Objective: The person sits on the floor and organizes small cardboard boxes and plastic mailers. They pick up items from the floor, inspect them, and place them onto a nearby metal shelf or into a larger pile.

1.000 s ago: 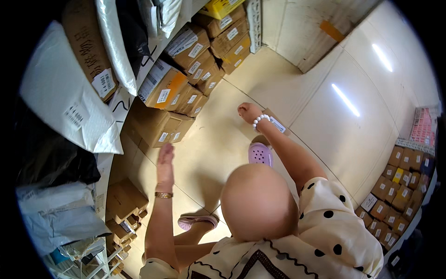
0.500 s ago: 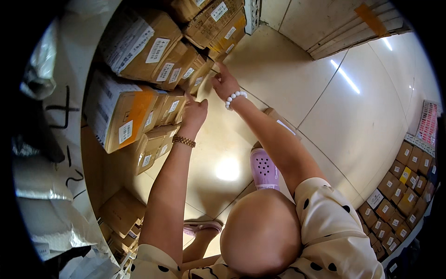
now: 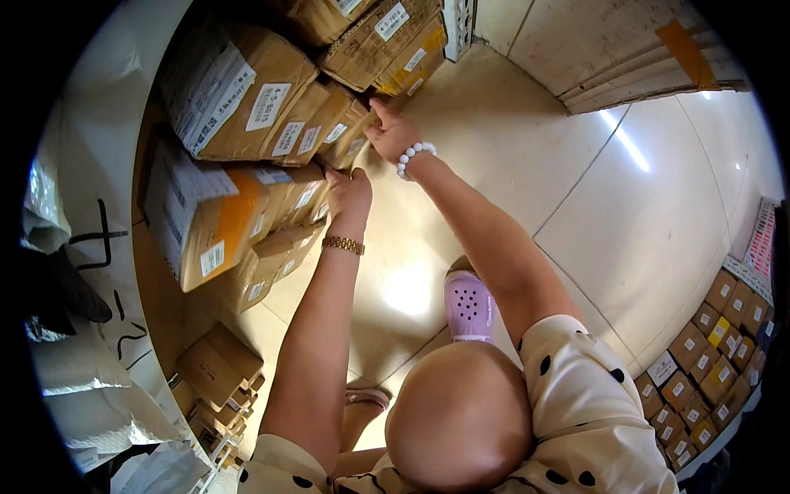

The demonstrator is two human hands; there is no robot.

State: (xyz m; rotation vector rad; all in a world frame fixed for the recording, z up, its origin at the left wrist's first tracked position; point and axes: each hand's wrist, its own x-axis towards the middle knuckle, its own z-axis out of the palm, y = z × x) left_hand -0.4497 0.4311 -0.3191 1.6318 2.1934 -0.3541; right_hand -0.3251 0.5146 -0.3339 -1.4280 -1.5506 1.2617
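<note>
My left hand (image 3: 350, 196), with a gold bracelet on the wrist, presses its fingers against the end of a brown cardboard box (image 3: 306, 196) in a stack on a shelf. My right hand (image 3: 392, 130), wearing a white bead bracelet, touches the end of the box above (image 3: 350, 130) with its fingertips. Neither hand has closed around a box. Several labelled cardboard boxes (image 3: 239, 90) fill the shelf to the left of both hands.
A pale tiled floor (image 3: 527, 148) lies below. My foot in a lilac clog (image 3: 467, 306) stands on it. Smaller boxes (image 3: 216, 372) sit low on the left, white plastic bags (image 3: 90, 387) beside them, and rows of small boxes (image 3: 699, 379) at the right.
Both hands have moved up from open air to the stacked boxes and now rest on their ends. The view has shifted closer to the shelf.
</note>
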